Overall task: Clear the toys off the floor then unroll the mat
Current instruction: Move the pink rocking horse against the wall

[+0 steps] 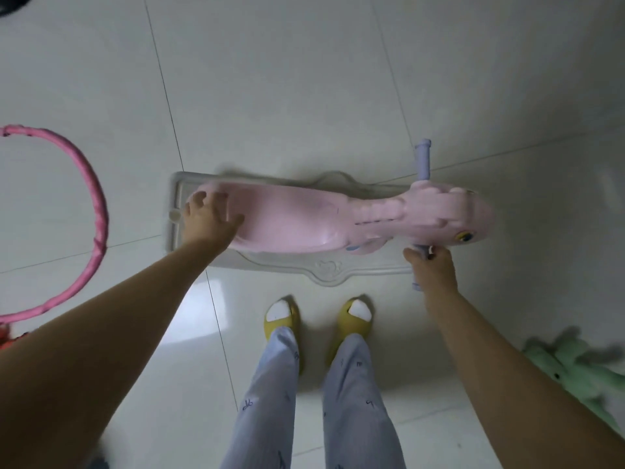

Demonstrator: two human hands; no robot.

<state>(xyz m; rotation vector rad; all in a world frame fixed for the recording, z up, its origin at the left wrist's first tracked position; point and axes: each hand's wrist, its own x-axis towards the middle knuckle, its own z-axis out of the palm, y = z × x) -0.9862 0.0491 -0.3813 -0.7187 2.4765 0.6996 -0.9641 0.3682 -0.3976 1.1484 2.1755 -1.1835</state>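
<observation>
A pink rocking horse (304, 220) on a white base (324, 270) stands on the tiled floor just ahead of my feet, its head pointing right. My left hand (208, 216) grips the back edge of its seat. My right hand (431, 267) holds the near lilac handle (416, 285) beside the horse's head. The far lilac handle (423, 157) sticks out on the other side. No mat is in view.
A pink hoop (91, 211) lies on the floor at the left, with something red (6, 336) at its lower edge. A green plush toy (575, 370) lies at the lower right. My feet wear yellow slippers (282, 318). White tiles stretch beyond the horse.
</observation>
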